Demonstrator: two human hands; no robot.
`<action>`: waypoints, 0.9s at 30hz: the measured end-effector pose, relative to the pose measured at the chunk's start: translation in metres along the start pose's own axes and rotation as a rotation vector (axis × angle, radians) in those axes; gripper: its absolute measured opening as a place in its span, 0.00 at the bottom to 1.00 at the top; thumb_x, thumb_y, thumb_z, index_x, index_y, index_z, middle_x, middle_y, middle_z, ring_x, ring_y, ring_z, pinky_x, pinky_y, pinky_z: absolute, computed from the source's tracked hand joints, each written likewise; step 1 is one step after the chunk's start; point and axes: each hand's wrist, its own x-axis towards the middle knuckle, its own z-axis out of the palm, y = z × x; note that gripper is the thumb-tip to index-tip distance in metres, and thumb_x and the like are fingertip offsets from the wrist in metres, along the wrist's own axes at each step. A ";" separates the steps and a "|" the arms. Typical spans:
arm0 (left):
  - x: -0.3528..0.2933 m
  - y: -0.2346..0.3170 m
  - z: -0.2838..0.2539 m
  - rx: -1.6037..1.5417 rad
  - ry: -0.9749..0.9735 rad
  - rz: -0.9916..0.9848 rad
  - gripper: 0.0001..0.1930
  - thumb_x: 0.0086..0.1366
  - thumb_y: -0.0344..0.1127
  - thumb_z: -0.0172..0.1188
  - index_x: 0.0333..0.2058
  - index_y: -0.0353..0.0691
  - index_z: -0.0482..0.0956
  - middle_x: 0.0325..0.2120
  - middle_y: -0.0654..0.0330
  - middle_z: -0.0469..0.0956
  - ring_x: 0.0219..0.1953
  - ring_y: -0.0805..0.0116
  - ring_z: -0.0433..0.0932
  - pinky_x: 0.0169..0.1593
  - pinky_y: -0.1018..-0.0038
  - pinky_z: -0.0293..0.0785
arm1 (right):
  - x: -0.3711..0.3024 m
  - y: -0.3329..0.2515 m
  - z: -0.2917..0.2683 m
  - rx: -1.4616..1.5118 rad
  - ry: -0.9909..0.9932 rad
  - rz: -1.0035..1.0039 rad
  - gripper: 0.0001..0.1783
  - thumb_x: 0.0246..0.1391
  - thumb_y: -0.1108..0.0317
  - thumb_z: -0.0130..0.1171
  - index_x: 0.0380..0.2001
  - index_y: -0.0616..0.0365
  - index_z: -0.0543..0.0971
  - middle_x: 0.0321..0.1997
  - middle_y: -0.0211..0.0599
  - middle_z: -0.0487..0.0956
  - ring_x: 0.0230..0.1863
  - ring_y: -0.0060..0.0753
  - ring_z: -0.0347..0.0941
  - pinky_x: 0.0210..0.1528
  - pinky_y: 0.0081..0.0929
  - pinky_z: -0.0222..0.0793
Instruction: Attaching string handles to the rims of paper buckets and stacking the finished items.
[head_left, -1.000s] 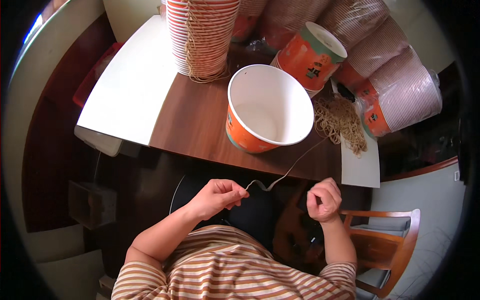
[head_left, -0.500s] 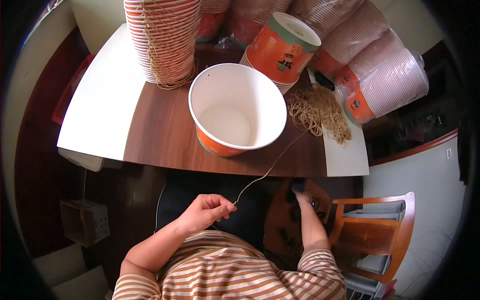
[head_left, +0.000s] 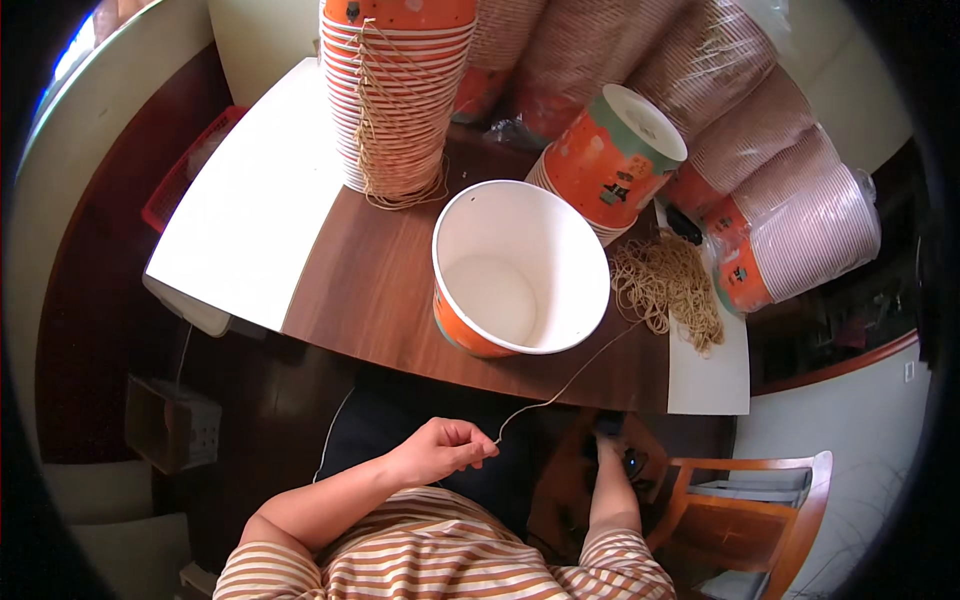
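Observation:
My left hand [head_left: 443, 450] pinches the end of a thin beige string [head_left: 548, 402] in front of the table edge. That string rises over the edge toward a tangled pile of string [head_left: 668, 290] at the table's right. Below the table edge, my right hand [head_left: 606, 446] reaches down into shadow. Its fingers are hidden beside a dark thing with a small blue light [head_left: 633, 462]. Between the pile and the left side stands a large paper bucket [head_left: 470, 332], orange outside and white inside, its mouth tilted toward me. A small dark hole shows near its rim.
A tall stack of nested paper buckets [head_left: 400, 120], with string loops down its side, stands at the back left. Upside-down buckets [head_left: 610, 165] and plastic-wrapped stacks [head_left: 815, 225] fill the back right. A wooden chair [head_left: 750, 530] is at my right, a box [head_left: 172, 425] at floor left.
The view has shifted, so the table and buckets sit lower and farther right in the picture. My left hand keeps its pinch on the string, and my right hand stays low.

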 end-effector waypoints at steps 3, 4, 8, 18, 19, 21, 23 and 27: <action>0.008 0.002 0.001 -0.005 -0.045 0.011 0.08 0.65 0.34 0.54 0.34 0.38 0.79 0.26 0.68 0.77 0.29 0.83 0.72 0.32 0.85 0.67 | 0.043 0.032 0.005 0.151 0.033 -0.200 0.57 0.28 0.38 0.70 0.60 0.55 0.62 0.64 0.45 0.62 0.64 0.46 0.57 0.64 0.35 0.56; 0.005 0.001 -0.001 0.000 -0.018 0.005 0.08 0.65 0.35 0.54 0.34 0.38 0.79 0.26 0.68 0.77 0.29 0.83 0.72 0.32 0.84 0.67 | 0.032 0.019 0.006 0.116 0.014 -0.215 0.56 0.29 0.38 0.69 0.61 0.55 0.61 0.64 0.45 0.61 0.65 0.45 0.56 0.64 0.34 0.55; 0.006 0.000 0.000 0.045 0.000 -0.003 0.09 0.66 0.37 0.54 0.36 0.39 0.80 0.25 0.69 0.77 0.28 0.83 0.71 0.31 0.85 0.67 | 0.012 0.011 -0.003 0.106 0.019 -0.091 0.57 0.29 0.34 0.66 0.61 0.54 0.61 0.64 0.44 0.62 0.64 0.44 0.58 0.63 0.34 0.57; -0.003 0.007 -0.004 0.043 0.044 -0.013 0.09 0.64 0.36 0.56 0.35 0.37 0.80 0.25 0.67 0.77 0.27 0.84 0.71 0.29 0.85 0.66 | -0.153 -0.026 -0.017 0.157 0.143 -1.226 0.11 0.45 0.62 0.60 0.21 0.60 0.79 0.27 0.44 0.77 0.27 0.52 0.73 0.30 0.43 0.70; -0.005 0.006 -0.006 0.044 0.040 -0.014 0.09 0.64 0.36 0.56 0.35 0.37 0.80 0.25 0.67 0.77 0.27 0.84 0.71 0.29 0.85 0.66 | -0.189 -0.033 -0.035 0.275 0.036 -1.380 0.09 0.44 0.67 0.61 0.17 0.59 0.75 0.23 0.43 0.75 0.26 0.48 0.72 0.28 0.39 0.68; -0.005 0.007 -0.005 0.066 0.038 -0.020 0.09 0.64 0.36 0.57 0.35 0.37 0.80 0.24 0.66 0.77 0.26 0.84 0.70 0.28 0.85 0.65 | -0.240 -0.051 -0.079 0.310 0.110 -1.826 0.13 0.38 0.76 0.63 0.13 0.55 0.67 0.18 0.37 0.69 0.20 0.41 0.67 0.24 0.33 0.62; -0.003 0.006 -0.003 0.066 0.030 -0.005 0.09 0.65 0.36 0.56 0.35 0.37 0.80 0.24 0.66 0.77 0.26 0.84 0.70 0.28 0.85 0.65 | -0.277 -0.063 -0.109 0.441 0.044 -1.944 0.10 0.37 0.74 0.63 0.20 0.56 0.70 0.22 0.36 0.71 0.23 0.40 0.68 0.28 0.32 0.64; -0.005 0.006 0.001 0.021 -0.024 0.035 0.09 0.65 0.35 0.56 0.35 0.36 0.79 0.25 0.66 0.77 0.27 0.83 0.70 0.30 0.84 0.67 | -0.327 -0.088 -0.139 0.451 -0.071 -1.989 0.26 0.42 0.64 0.64 0.45 0.61 0.71 0.50 0.48 0.71 0.50 0.47 0.68 0.55 0.42 0.63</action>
